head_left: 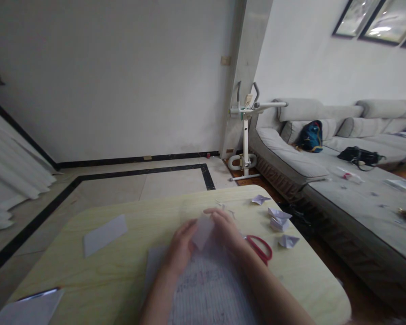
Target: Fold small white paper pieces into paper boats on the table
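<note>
Across the pale desk (pixel 88 284), in the head view, a paper piece (pixel 202 232) is held, seemingly part-folded, above lined paper (pixel 209 293) by the curled left hand (pixel 181 246) and right hand (pixel 228 232); folded papers (pixel 288 242) are done, a white sheet (pixel 104 235) left unfolded.

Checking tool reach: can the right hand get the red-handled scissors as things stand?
Probably yes: the scissors lie beside the right forearm, red handle uncovered; the right hand, seemingly on the small white paper, may need to let go first.
</note>
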Action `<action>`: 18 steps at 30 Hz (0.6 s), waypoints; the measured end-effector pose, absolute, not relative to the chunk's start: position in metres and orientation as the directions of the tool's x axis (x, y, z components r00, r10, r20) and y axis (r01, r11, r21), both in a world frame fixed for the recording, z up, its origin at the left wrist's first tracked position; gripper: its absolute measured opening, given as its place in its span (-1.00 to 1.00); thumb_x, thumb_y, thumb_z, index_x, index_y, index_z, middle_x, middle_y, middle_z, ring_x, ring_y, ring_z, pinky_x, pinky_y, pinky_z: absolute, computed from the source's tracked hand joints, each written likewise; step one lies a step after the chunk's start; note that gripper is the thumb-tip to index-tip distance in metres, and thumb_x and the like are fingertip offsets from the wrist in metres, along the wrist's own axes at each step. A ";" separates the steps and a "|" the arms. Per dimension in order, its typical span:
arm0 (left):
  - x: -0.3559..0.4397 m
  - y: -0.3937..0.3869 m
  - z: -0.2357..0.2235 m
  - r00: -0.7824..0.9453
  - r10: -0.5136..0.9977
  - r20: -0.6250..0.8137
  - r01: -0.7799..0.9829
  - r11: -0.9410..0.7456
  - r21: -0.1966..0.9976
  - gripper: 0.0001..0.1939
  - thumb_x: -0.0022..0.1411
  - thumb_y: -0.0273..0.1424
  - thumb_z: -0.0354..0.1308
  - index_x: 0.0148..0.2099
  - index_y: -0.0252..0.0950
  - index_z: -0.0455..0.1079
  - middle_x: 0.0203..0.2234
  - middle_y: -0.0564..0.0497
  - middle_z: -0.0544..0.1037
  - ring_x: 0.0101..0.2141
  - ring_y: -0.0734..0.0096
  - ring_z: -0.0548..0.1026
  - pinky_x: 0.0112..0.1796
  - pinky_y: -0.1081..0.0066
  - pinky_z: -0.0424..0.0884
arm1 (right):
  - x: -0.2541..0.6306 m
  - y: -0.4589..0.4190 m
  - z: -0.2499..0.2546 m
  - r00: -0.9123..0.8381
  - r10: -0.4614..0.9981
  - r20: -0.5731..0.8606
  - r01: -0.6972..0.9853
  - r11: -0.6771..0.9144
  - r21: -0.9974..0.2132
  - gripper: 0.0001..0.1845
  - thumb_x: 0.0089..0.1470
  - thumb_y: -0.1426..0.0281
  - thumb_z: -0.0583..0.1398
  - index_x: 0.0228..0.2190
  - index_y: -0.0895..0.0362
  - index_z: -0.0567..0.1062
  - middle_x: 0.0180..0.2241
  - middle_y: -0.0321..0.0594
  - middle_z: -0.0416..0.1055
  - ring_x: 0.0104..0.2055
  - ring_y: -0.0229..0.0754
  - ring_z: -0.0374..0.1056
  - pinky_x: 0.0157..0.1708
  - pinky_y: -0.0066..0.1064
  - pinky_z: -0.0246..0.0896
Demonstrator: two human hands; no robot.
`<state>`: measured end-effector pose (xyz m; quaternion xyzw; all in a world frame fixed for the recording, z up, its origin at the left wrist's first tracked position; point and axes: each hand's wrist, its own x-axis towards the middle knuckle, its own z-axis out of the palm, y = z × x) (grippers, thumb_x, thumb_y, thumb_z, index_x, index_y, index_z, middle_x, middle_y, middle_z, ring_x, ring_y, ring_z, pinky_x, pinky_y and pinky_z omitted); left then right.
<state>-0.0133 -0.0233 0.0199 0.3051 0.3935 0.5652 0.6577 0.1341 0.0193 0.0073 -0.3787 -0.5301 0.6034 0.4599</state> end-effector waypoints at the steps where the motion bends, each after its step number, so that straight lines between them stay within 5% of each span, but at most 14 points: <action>1: -0.015 -0.022 0.023 -0.002 0.986 -0.166 -0.501 0.142 0.854 -0.69 0.05 -0.27 0.23 -0.18 -0.35 0.48 -0.29 -0.14 0.58 -0.33 0.24 0.53 -0.35 0.37 0.43 | 0.133 0.020 0.008 -0.270 0.961 0.055 -0.143 0.016 -0.990 -0.64 0.08 0.14 0.12 -0.21 0.13 0.47 -0.51 -0.28 0.39 -0.51 -0.25 0.30 -0.52 -0.46 0.16; 6: -0.017 -0.021 0.034 -0.152 0.978 -0.142 -0.398 0.071 0.915 -0.69 -0.03 -0.27 0.26 -0.22 -0.30 0.49 -0.30 -0.13 0.59 -0.27 0.18 0.54 -0.34 0.36 0.43 | 0.126 0.017 0.011 -0.206 0.970 0.129 -0.012 0.130 -0.991 -0.71 0.00 0.19 0.22 -0.34 0.16 0.54 -0.37 -0.20 0.48 -0.32 -0.17 0.37 -0.33 -0.42 0.24; 12: -0.015 -0.022 0.028 -0.178 0.982 -0.061 -0.230 0.018 0.973 -0.68 0.04 -0.23 0.20 -0.21 -0.33 0.49 -0.26 -0.14 0.59 -0.27 0.20 0.53 -0.34 0.38 0.43 | 0.122 0.014 0.014 -0.067 0.995 0.075 0.112 0.082 -0.990 -0.73 -0.01 0.24 0.20 -0.54 0.20 0.51 -0.55 -0.26 0.40 -0.48 -0.24 0.30 -0.48 -0.47 0.19; 18: -0.016 -0.017 0.014 -0.279 0.960 -0.005 -0.104 -0.025 0.994 -0.64 0.02 -0.18 0.24 -0.21 -0.35 0.47 -0.31 -0.09 0.59 -0.25 0.23 0.52 -0.25 0.40 0.41 | 0.121 0.013 0.017 -0.071 0.996 0.056 0.165 0.067 -0.984 -0.79 -0.03 0.31 0.20 -0.52 0.20 0.52 -0.53 -0.24 0.43 -0.47 -0.24 0.32 -0.51 -0.49 0.19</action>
